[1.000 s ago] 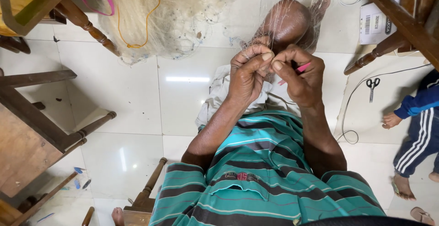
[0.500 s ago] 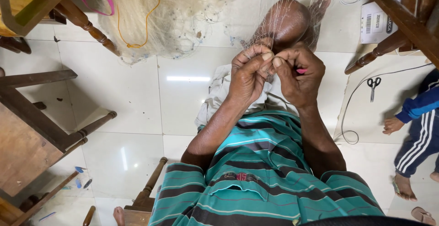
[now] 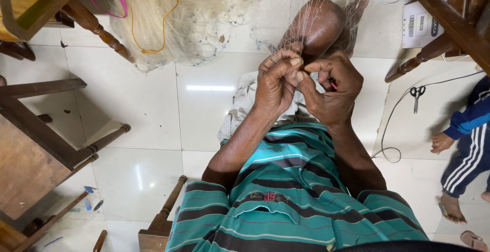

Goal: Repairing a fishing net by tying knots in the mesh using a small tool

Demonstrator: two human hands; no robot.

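Pale, near-clear netting [image 3: 306, 32] runs over our raised knee [image 3: 316, 25] and down into our hands, which meet just below it. Our left hand [image 3: 275, 86] is curled, thumb and forefinger pinching strands of the mesh. Our right hand [image 3: 334, 91] is closed around a small pink tool [image 3: 333, 84], its fingertips touching those of the left. Beyond the hands, a heap of the same net [image 3: 189, 17] lies on the white tiled floor [image 3: 132, 119] with a yellow cord [image 3: 153, 43] looped through it. Off to the right of the right hand, scissors [image 3: 417, 95] lie beside a black cable [image 3: 395, 129], near another person's striped leg [image 3: 467, 155].
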